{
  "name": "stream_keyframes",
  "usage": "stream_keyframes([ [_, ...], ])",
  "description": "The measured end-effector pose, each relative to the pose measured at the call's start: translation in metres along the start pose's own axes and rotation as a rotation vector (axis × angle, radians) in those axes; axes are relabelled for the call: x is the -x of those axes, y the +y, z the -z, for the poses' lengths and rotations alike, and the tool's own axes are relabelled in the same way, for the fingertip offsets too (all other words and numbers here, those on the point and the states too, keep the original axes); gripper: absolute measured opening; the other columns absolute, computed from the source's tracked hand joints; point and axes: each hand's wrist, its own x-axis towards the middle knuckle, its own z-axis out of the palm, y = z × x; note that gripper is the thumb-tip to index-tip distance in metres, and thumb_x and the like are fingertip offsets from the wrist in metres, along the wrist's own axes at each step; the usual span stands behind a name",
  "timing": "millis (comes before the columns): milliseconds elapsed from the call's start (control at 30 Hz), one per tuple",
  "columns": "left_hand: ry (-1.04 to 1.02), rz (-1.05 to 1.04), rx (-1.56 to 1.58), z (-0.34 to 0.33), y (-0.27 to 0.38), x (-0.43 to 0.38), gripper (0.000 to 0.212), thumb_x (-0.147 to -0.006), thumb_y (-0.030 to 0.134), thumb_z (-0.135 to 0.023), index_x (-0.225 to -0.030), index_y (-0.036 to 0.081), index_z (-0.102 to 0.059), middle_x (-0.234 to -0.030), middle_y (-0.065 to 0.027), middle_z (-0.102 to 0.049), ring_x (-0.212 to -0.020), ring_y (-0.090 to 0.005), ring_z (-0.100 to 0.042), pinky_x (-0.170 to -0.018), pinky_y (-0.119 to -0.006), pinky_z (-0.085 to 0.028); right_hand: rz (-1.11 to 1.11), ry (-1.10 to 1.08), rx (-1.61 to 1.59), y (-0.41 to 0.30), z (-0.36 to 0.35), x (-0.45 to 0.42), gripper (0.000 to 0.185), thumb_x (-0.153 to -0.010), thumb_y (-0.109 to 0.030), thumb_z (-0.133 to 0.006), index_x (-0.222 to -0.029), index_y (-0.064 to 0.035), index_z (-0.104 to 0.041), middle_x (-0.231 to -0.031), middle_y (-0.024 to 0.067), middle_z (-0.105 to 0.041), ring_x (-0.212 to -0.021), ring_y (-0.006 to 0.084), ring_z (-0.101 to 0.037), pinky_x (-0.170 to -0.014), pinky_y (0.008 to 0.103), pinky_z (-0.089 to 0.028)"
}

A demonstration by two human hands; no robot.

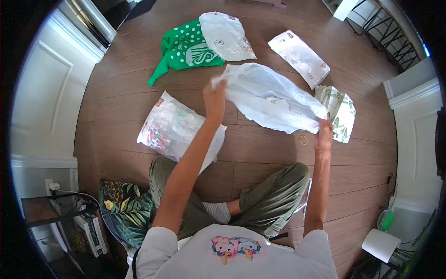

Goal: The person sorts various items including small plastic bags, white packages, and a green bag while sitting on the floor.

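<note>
A white plastic bag point(275, 97) is stretched out in the air between my two hands, well above the floor. My left hand point(215, 97) grips its left end, and the right end is pinched in my right hand point(324, 130). Below my left forearm lies a clear zip bag point(170, 129) with small red and dark pieces inside; the arm hides part of it. Close to my right hand are a folded leaf-print bag point(339, 113) and a thin yellowish rubber band or ring point(303, 140) on the floor.
A green dotted bag point(190, 45) lies ahead, partly under a filled clear bag point(226, 36). Farther right is a flat plastic pouch point(299, 57). A leaf-print cushion point(125, 212) and a small shelf point(38, 211) stand at my left; a white lampshade-like object point(381, 245) is at right.
</note>
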Motion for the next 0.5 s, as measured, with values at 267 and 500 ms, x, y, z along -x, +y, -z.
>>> stream_keyframes([
  [267, -0.670, -0.423, -0.022, -0.017, 0.172, 0.039, 0.010, -0.079, 0.007, -0.057, -0.088, 0.006, -0.063, -0.081, -0.0023, -0.062, -0.071, -0.0104, -0.055, -0.067, -0.026, -0.043, 0.347, -0.362, 0.468, -0.127, -0.134, 0.096, 0.016, -0.082, -0.012, -0.062, -0.095, -0.0024, -0.063, -0.080, 0.0010, -0.061, -0.070, 0.0080, -0.053, -0.059, 0.0221, -0.042],
  [500, -0.696, -0.758, -0.017, 0.046, 0.201, 0.081, 0.091, -0.070, 0.046, -0.068, -0.138, 0.006, -0.022, -0.139, -0.0148, -0.029, -0.127, -0.0275, -0.029, -0.104, -0.043, -0.019, 0.227, -0.429, 0.461, -0.191, -0.166, 0.145, 0.021, -0.083, -0.022, -0.063, -0.082, -0.0005, -0.061, -0.047, -0.0033, -0.044, -0.040, 0.0056, -0.040, -0.040, 0.0219, -0.032],
])
